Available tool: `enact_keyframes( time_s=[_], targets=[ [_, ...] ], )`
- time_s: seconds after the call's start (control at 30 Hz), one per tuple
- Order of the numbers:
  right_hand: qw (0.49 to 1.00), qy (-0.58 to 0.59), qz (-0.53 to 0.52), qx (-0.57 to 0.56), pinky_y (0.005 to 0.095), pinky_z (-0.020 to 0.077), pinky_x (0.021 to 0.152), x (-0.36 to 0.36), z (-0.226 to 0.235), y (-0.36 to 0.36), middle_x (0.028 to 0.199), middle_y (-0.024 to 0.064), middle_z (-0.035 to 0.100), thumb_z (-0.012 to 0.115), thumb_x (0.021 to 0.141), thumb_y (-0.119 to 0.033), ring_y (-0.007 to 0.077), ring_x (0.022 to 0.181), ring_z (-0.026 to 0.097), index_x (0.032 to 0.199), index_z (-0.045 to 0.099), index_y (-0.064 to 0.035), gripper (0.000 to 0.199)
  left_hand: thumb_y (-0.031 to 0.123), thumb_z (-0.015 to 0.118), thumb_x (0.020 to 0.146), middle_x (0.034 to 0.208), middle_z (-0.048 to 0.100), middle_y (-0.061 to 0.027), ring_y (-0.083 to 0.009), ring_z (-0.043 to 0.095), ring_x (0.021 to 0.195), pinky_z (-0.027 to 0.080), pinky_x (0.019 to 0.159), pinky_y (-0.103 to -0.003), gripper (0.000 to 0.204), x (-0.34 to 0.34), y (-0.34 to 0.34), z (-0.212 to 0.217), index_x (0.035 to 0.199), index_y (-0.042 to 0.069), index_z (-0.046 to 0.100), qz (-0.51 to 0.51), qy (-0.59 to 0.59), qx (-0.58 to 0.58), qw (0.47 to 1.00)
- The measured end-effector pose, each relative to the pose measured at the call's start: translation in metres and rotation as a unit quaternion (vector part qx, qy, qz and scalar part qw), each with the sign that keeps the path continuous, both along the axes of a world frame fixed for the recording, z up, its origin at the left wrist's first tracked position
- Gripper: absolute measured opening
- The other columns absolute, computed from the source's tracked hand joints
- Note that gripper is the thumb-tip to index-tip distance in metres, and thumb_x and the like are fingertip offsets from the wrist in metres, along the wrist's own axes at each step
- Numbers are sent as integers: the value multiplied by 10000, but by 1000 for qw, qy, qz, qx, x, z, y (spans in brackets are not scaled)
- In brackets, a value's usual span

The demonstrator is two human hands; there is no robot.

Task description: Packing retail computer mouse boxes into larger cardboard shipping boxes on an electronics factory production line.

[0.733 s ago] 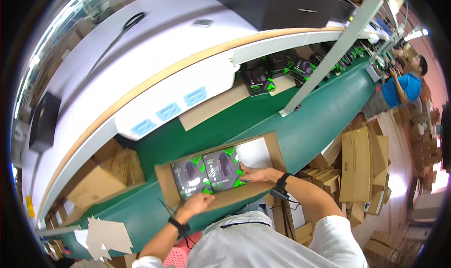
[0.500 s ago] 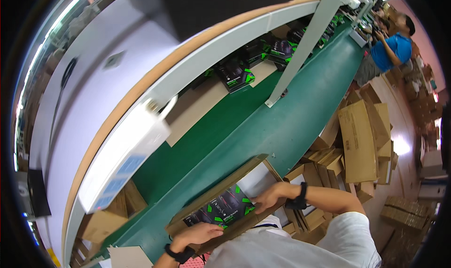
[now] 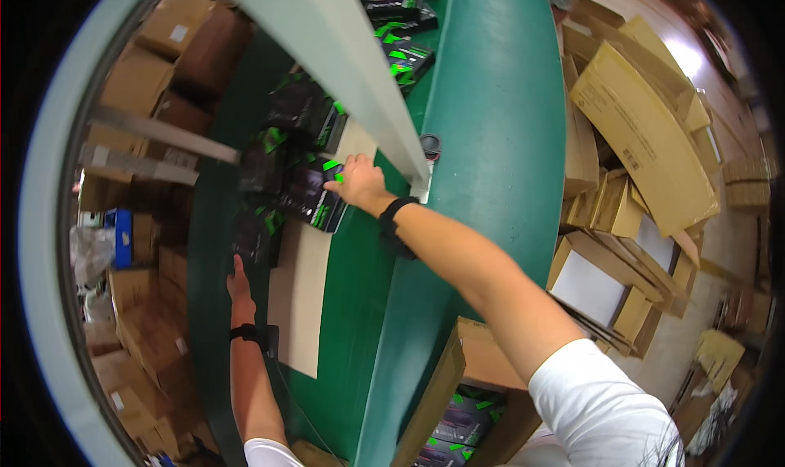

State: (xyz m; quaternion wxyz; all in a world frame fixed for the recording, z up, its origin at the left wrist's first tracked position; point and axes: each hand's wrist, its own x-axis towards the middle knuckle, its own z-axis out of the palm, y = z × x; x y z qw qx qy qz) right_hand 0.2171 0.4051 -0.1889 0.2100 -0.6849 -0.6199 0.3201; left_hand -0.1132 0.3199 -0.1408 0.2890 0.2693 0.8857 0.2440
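Note:
My left hand [image 3: 239, 285] reaches far forward, a finger stretched along the near end of a black box with green accents [image 3: 256, 236]. My right hand [image 3: 360, 182] is spread at the right side of another black-and-green box [image 3: 313, 193], its thumb by the box's edge. Its fingers are apart, and no firm grip shows. Several similar boxes lie piled against these, partly on a strip of tan cardboard [image 3: 298, 303] on the green surface. Close to my body an open carton [image 3: 429, 393] holds black-and-green boxes [image 3: 466, 418].
A slanting grey metal post [image 3: 352, 66] comes down just beyond my right hand. More black-and-green boxes [image 3: 409, 58] lie farther along the green bench [image 3: 499, 140]. Empty cartons [image 3: 638, 140] are heaped on the right; brown cartons [image 3: 147, 312] are stacked at the left.
Both hands have left the open carton and stretched forward to the black boxes on the green surface. The view has swung round, and the carton now appears at the lower edge.

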Motion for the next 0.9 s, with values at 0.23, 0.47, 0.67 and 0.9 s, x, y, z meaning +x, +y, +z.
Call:
enact_keyframes(
  time_s=[0.23, 0.47, 0.67, 0.9],
  targets=[
    [989, 111, -19, -95, 524, 361, 965, 1, -18, 3, 1267, 151, 477, 786, 686, -513, 314, 1238, 416, 1208, 601, -170, 651, 654, 659, 783, 1297, 546, -157, -254, 530, 1150, 435, 937, -384, 951, -18, 49, -82, 1338, -88, 443, 91, -80, 64, 991],
    [963, 267, 23, 32, 413, 455, 850, 33, -64, -50, 1066, 176, 524, 852, 662, -238, 356, 1019, 549, 1201, 388, -72, 730, 366, 788, 797, 1289, 510, -174, -219, 515, 1140, 434, 937, -371, 779, 53, -38, -78, 1304, -59, 376, 1, -81, 198, 977],
    [857, 397, -20, -328, 388, 505, 776, 71, 11, -92, 1184, 135, 533, 838, 700, -247, 226, 935, 562, 1447, 226, -36, 989, 228, 747, 830, 1308, 510, -130, -232, 531, 1163, 441, 975, -364, 742, 63, -177, 43, 1412, 34, 329, 27, -305, 146, 941],
    [725, 555, 218, -346, 397, 433, 1016, 178, 215, -221, 1416, 119, 442, 688, 872, -329, 195, 1249, 479, 1483, 242, -26, 815, 283, 687, 834, 1322, 533, -119, -205, 560, 1153, 445, 989, -327, 756, 119, -430, 247, 1427, -32, 340, -41, -379, 204, 902]
  ],
)
